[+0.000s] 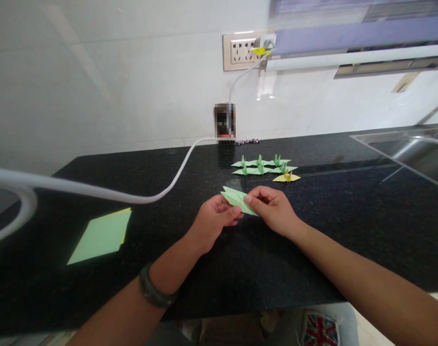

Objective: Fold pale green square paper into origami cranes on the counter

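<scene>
A partly folded piece of light green paper (234, 197) is pinched between both hands just above the black counter (312, 230). My left hand (213, 220) grips its near left side with thumb and fingers closed. My right hand (273, 207) pinches its right end. Beyond the hands, several finished green paper cranes (261, 166) and one yellow crane (286, 177) sit in a cluster on the counter.
A stack of flat green and yellow paper sheets (102, 235) lies at the left. A white cable (161, 192) runs across the counter to a wall socket (246, 50). A metal sink (413, 151) is at the far right. A small dark device (225, 121) leans on the wall.
</scene>
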Action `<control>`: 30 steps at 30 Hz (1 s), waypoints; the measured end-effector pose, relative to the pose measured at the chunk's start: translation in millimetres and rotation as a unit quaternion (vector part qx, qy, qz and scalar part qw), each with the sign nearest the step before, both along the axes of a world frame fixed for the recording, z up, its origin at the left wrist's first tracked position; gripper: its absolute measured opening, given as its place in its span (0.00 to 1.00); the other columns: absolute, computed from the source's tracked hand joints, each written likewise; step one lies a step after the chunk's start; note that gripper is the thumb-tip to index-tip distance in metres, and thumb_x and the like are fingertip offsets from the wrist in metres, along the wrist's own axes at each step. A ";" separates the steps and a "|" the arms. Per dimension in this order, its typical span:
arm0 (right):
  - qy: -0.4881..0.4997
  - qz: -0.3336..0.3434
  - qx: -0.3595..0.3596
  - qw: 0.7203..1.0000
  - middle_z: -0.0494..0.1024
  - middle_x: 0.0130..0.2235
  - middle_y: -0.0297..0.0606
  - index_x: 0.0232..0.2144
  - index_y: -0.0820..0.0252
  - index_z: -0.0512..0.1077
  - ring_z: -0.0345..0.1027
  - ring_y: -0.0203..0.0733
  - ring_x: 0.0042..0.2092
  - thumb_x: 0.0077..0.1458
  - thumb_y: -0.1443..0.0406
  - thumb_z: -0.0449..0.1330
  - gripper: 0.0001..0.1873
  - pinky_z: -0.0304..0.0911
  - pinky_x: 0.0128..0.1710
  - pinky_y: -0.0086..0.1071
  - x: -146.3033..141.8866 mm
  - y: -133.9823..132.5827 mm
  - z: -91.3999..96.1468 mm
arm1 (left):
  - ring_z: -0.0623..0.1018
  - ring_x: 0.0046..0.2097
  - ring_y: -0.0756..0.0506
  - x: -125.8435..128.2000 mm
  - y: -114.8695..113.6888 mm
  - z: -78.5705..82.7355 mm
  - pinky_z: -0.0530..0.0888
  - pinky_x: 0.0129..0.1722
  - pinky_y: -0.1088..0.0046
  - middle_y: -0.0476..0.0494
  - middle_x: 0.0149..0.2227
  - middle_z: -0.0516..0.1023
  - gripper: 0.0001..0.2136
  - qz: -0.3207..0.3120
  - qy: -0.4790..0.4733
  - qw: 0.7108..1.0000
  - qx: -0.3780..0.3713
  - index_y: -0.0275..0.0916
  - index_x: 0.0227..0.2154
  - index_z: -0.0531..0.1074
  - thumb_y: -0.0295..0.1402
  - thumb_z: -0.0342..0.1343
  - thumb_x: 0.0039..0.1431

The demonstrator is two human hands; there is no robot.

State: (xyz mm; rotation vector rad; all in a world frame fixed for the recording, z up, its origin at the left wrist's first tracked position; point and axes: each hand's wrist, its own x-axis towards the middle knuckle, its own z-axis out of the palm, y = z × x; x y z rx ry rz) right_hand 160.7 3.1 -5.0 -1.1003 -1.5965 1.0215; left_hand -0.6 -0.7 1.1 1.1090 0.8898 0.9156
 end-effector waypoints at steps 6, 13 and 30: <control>-0.046 0.053 -0.027 0.997 0.62 0.21 0.30 0.22 0.63 0.65 0.52 0.29 0.22 0.48 0.61 0.54 0.10 0.50 0.21 0.24 -3.2 -4.6 1.2 | 0.72 0.28 0.52 -3.0 3.8 -6.7 0.69 0.28 0.76 0.46 0.27 0.73 0.12 0.013 -0.009 1.000 0.010 0.34 0.30 0.69 0.37 0.57 0.45; -0.056 0.115 -0.055 0.990 0.55 0.18 0.26 0.18 0.62 0.59 0.47 0.27 0.20 0.47 0.63 0.55 0.12 0.45 0.19 0.24 -4.5 -6.0 -0.7 | 0.72 0.29 0.52 0.2 3.4 -8.8 0.69 0.28 0.76 0.48 0.28 0.70 0.16 0.075 0.045 0.990 0.108 0.36 0.37 0.64 0.34 0.57 0.44; 0.022 0.124 -0.108 0.986 0.68 0.20 0.33 0.24 0.66 0.69 0.60 0.31 0.22 0.51 0.61 0.52 0.13 0.57 0.25 0.26 -4.0 -4.1 2.4 | 0.71 0.45 0.47 -3.8 -4.5 -3.0 0.66 0.47 0.68 0.41 0.43 0.73 0.11 0.098 0.315 0.840 0.430 0.39 0.37 0.73 0.30 0.49 0.53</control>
